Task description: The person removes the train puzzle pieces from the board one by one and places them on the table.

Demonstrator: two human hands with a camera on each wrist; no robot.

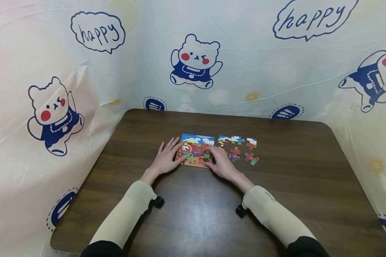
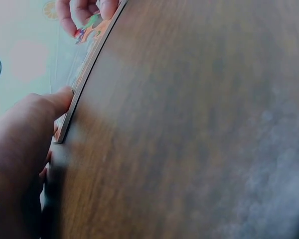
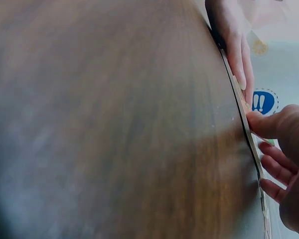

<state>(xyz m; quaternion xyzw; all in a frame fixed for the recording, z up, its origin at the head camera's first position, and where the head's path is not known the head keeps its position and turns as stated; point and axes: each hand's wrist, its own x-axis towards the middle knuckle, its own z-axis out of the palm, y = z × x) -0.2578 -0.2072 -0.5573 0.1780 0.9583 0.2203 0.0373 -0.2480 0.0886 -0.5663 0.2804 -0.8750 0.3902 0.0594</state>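
Observation:
A colourful jigsaw puzzle (image 1: 197, 140) in a flat tray lies on the table, showing a red train under a blue sky. My left hand (image 1: 165, 159) rests at its left side, fingers extended, thumb on the lower part of the picture. Over the puzzle's right side, my right hand (image 1: 223, 165) bends its fingers and thumb around a puzzle piece (image 2: 91, 30). The left wrist view shows this piece tilted, green, orange and purple, just above the tray. Most of the piece is hidden by the fingers. In the right wrist view the thumb (image 3: 264, 124) is at the tray's edge.
Several loose puzzle pieces (image 1: 236, 140) lie right of the tray, among them a red one (image 1: 234, 153) and a red-green one (image 1: 252, 158). The dark wooden table (image 1: 193, 214) has rounded corners. A printed cloth (image 1: 244, 71) hangs around its back and sides.

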